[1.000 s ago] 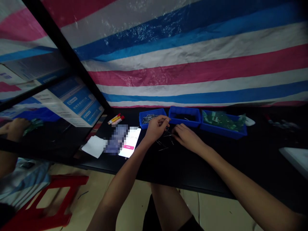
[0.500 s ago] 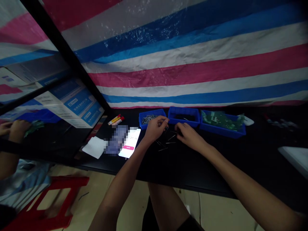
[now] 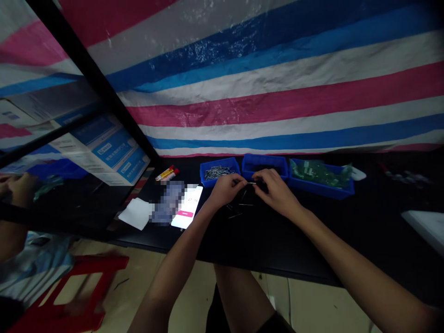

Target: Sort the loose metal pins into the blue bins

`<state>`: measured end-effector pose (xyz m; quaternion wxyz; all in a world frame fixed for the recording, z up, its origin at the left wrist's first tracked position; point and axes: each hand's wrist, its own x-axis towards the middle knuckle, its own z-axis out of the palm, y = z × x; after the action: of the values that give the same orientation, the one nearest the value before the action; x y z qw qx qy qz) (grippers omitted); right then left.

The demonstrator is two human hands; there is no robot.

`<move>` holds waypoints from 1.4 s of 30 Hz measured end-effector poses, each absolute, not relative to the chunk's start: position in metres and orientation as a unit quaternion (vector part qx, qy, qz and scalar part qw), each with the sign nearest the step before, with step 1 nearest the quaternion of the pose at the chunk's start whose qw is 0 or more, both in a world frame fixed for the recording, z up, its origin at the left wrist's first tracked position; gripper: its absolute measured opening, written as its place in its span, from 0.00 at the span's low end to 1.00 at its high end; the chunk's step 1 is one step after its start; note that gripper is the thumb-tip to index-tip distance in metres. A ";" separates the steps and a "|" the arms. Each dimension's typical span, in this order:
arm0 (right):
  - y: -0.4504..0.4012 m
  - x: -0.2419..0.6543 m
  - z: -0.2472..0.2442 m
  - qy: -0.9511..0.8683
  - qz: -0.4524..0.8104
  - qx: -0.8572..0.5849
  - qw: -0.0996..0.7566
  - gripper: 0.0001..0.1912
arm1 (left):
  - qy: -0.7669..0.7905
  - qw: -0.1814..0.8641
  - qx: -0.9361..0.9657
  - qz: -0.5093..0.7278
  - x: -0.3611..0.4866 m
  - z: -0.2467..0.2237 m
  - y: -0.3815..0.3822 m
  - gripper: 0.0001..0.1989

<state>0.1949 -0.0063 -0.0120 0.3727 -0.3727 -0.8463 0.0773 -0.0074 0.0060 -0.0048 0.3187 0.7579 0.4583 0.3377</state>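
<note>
Between my hands is a thin, pale metal pin (image 3: 251, 183), too small to make out in detail. My left hand (image 3: 226, 189) is closed, thumb and forefinger pinching the pin's left end. My right hand (image 3: 274, 188) pinches its right end, with the other fingers curled. Below them, several loose metal pins (image 3: 245, 204) lie scattered on the black table (image 3: 256, 240). Just beyond my left hand stands a blue bin (image 3: 202, 177) heaped with similar pins. A second blue bin (image 3: 266, 159), behind my right hand, has a dark interior whose contents I cannot tell.
At the right, another blue bin (image 3: 322, 189) holds green plastic bags (image 3: 317, 172). Left of my forearm lie a lit phone (image 3: 185, 210), white paper (image 3: 136, 213) and glue-stick-like tubes (image 3: 168, 174). A black frame post (image 3: 93, 78) separates a co-worker's hands (image 3: 21, 187) from my side.
My hands have come closer together, the left moving slightly right and down. The pin now shows stretched between both sets of fingertips.
</note>
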 end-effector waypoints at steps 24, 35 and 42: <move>-0.005 0.189 -0.031 -0.898 0.059 -0.374 0.223 0.08 | 0.528 0.020 0.643 0.554 -0.016 0.002 0.009 0.27; -0.007 0.186 -0.031 -0.897 0.039 -0.395 0.194 0.06 | 0.486 0.128 0.704 0.502 -0.007 0.004 0.001 0.11; -0.009 0.188 -0.020 -0.846 0.117 -0.385 0.350 0.05 | 0.473 0.181 0.750 0.426 -0.003 0.006 -0.003 0.11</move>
<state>0.1884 -0.0085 -0.0200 0.3504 -0.3847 -0.8460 0.1165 -0.0033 -0.0030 0.0056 0.1813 0.7496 0.4728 0.4263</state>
